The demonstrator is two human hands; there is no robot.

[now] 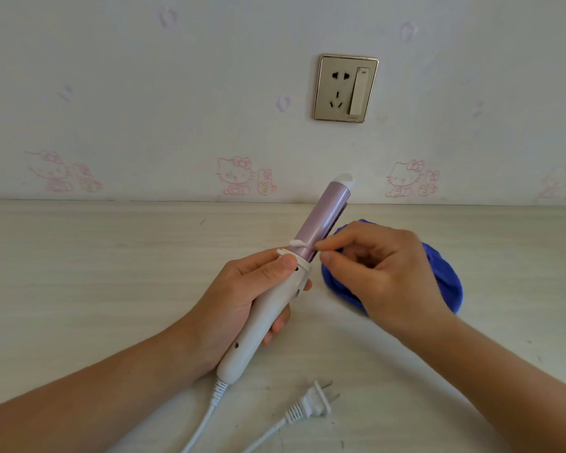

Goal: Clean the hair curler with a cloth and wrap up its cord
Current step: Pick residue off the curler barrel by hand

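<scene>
Two hands are at work. The left grip (242, 299) is wrapped round the white handle of the hair curler (321, 220), thumb on top by the collar. It holds the curler above the desk (79, 273) with the purple barrel tilted up and away toward the wall. The right grip (383, 273) sits just beside the barrel's base, thumb and forefinger drawn close together and the other fingers curled; I cannot tell whether they pinch anything. The blue cloth (445, 276) lies on the desk under and behind that hand, apparently not yet taken up. To wipe well, it seems best to gather the cloth round the barrel and stroke from collar to tip, turning the handle with the left so every side and the clamp's slot get reached. The plug (314, 403) lies on the desk, out of the wall socket (345, 88), so the cord (209, 416) is free for coiling afterward.
</scene>
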